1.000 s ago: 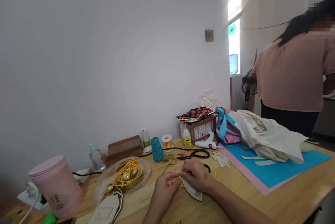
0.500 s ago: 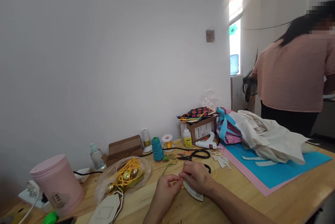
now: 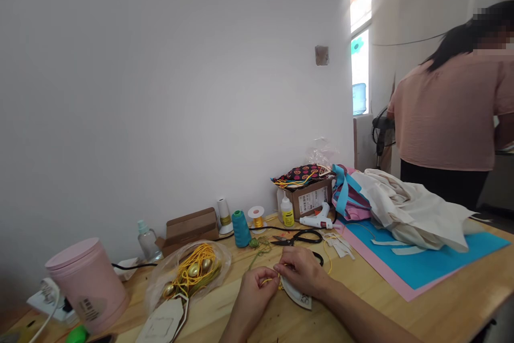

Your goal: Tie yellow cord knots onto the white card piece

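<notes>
My left hand is closed in a pinch on a thin yellow cord. Right beside it, my right hand has its fingers closed over the upper part of a white fan-shaped piece with dark printing near its lower corner. The fingertips of both hands nearly meet where the cord reaches this piece, and small yellow bits show below them. The exact join is hidden by my fingers. Just beyond my right hand lie black-handled scissors, one handle loop partly behind the hand.
Left of my hands is a plastic bag of yellow cords and gold balls, near a pink canister. Behind stand a teal thread cone, glue bottle and glue gun. Cream fabric lies rightward; a person stands beyond.
Both hands stay almost in place, with the fingers still pinched at the cord and the white piece. The person at the right has shifted slightly.
</notes>
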A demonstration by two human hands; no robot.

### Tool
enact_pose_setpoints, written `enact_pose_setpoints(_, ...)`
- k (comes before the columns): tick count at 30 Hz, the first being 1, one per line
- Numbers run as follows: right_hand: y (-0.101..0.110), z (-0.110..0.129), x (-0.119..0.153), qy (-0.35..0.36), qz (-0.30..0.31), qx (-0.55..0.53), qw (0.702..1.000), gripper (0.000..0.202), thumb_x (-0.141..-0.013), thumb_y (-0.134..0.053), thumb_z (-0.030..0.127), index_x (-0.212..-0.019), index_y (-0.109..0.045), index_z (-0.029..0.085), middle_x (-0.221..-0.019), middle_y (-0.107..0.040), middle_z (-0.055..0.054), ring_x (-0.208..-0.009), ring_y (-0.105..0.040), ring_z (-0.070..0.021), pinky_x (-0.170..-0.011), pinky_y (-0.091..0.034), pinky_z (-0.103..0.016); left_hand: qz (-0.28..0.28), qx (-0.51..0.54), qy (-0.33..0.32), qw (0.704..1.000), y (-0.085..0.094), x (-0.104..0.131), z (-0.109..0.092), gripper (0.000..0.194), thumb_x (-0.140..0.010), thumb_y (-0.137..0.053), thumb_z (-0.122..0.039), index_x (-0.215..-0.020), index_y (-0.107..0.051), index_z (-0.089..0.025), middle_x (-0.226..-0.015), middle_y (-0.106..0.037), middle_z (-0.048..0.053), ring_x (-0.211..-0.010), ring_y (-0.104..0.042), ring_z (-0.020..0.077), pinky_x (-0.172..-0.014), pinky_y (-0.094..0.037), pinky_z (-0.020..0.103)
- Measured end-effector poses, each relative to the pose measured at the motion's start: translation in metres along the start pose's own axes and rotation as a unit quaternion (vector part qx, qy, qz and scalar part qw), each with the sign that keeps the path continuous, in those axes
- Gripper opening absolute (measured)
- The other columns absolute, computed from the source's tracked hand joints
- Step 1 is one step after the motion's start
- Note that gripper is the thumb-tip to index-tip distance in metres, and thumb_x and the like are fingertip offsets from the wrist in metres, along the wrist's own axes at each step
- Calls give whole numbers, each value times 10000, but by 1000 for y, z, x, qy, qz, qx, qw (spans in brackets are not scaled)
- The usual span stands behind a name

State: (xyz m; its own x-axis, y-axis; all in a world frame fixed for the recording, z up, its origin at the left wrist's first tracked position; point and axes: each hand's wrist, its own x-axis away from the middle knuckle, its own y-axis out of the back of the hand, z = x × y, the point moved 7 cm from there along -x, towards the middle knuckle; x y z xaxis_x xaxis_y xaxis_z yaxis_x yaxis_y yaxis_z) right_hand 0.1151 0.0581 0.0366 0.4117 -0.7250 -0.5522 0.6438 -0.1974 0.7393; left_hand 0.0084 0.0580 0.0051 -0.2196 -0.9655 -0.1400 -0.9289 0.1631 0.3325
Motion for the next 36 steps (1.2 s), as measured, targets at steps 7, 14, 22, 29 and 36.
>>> enact_pose_setpoints(7,2,2,0,10,3,24,1000,204,-747,-456,248,-590,-552,161,-578,-518,17,-539,-453,-74,-468,-237,-185,8,2,10,1000,-2,0,0,172,-624,-536,-267,-634,-613,-114,-624,-611,36,-605,-535,159,-563,-398,231)
enact_pose_setpoints(14,0,4,0,12,3,43,999,208,-734,-466,235,-551,-526,155,-567,-508,20,-522,-439,-68,-457,-217,-188,14,-6,5,1000,-2,3,-5,138,-629,-519,-219,-575,-594,-116,-555,-583,17,-561,-518,147,-550,-392,231)
enact_pose_setpoints(22,5,-1,-2,-9,-13,38,999,275,-775,-411,267,-553,-532,157,-542,-486,19,-529,-425,-71,-475,-227,-185,0,12,2,1000,2,0,2,202,-617,-554,-244,-760,-609,-113,-788,-628,81,-755,-548,193,-690,-409,267)
enact_pose_setpoints(29,4,-1,-1,-3,-13,29,999,291,-776,-406,276,-543,-530,154,-541,-490,16,-523,-424,-71,-473,-229,-189,-1,4,-5,1000,2,0,-1,216,-654,-522,-274,-745,-620,-105,-751,-637,77,-715,-550,184,-659,-410,263)
enact_pose_setpoints(36,3,2,0,10,-11,39,999,270,-762,-424,276,-546,-529,153,-550,-509,13,-513,-434,-68,-459,-214,-189,10,-20,-1,1000,-1,0,-5,216,-656,-509,-287,-635,-629,-109,-597,-616,31,-601,-531,157,-566,-394,224)
